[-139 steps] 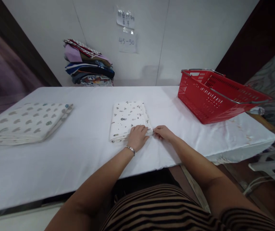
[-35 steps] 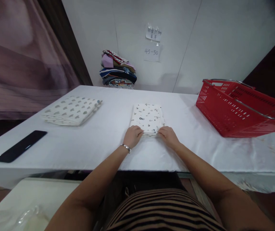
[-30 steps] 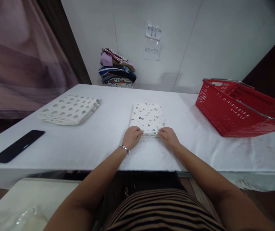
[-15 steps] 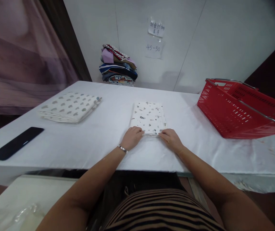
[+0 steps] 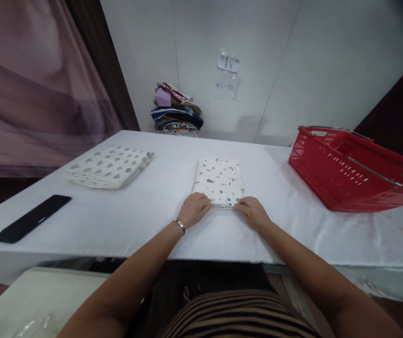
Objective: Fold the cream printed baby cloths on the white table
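Observation:
A small folded white cloth [image 5: 219,180] with a scattered dark print lies flat on the table in front of me. My left hand [image 5: 195,209] grips its near left corner, fingers bent over the edge and thumb against the front. At the near right corner my right hand [image 5: 252,211] pinches the cloth in the same way. The layers of the near fold show between the two hands. A larger folded white cloth [image 5: 112,165] with grey heart-like shapes rests to the left, apart from both hands.
White cloth covers the table [image 5: 152,225]. A red plastic basket [image 5: 342,173] with metal handles stands at the right. A flat black slab [image 5: 32,218] lies near the left front edge. Folded fabrics [image 5: 177,110] are stacked at the back by the wall, below taped paper signs [image 5: 227,87].
The view has tilted up a little, so everything sits lower in the picture. Both hands stay at the near corners of the small cloth.

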Available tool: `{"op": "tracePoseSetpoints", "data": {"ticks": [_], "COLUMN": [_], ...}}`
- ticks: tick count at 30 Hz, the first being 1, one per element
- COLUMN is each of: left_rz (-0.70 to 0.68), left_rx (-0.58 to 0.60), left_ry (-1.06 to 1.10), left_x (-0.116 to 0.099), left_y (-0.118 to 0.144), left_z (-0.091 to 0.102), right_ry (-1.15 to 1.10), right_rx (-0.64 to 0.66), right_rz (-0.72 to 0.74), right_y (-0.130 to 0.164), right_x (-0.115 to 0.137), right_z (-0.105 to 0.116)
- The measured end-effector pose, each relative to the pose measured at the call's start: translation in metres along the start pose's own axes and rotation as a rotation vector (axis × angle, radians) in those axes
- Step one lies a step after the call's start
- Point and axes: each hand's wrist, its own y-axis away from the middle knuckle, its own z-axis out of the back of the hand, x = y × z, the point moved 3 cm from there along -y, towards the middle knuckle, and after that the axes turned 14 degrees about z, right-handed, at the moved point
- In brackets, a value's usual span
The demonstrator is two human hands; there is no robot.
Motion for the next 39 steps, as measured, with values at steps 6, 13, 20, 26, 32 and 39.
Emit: {"op": "tracePoseSetpoints", "data": {"ticks": [6, 13, 20, 26, 32, 39], "left_rz": [0.061, 0.065, 0.054, 0.052, 0.068, 0.197], "left_rx": [-0.077, 0.203, 0.195, 0.193, 0.2, 0.314], "left_ry": [0.039, -0.184, -0.228, -0.229, -0.193, -0.168], "left_x": [-0.017, -0.025, -0.026, -0.022, -0.021, -0.012], "left_y": [-0.028, -0.03, -0.026, -0.025, -0.021, -0.068], "left_z": [0.002, -0.036, -0.037, -0.039, -0.04, -0.024], "right_ry": [0.011, -0.064, -0.146, -0.007, 0.046, 0.069], "right_rx": [0.04, -0.048, -0.093, 0.212, 0.344, 0.306], "right_rz": [-0.021, -0.035, -0.073, -0.405, -0.57, -0.544], "right_y": [-0.009, -0.007, -0.085, -0.13, -0.11, -0.11], "right_x": [0.003, 0.006, 0.004, -0.052, -0.087, -0.086], "right_z": [0.001, 0.011, 0.002, -0.031, -0.054, -0.059]}}
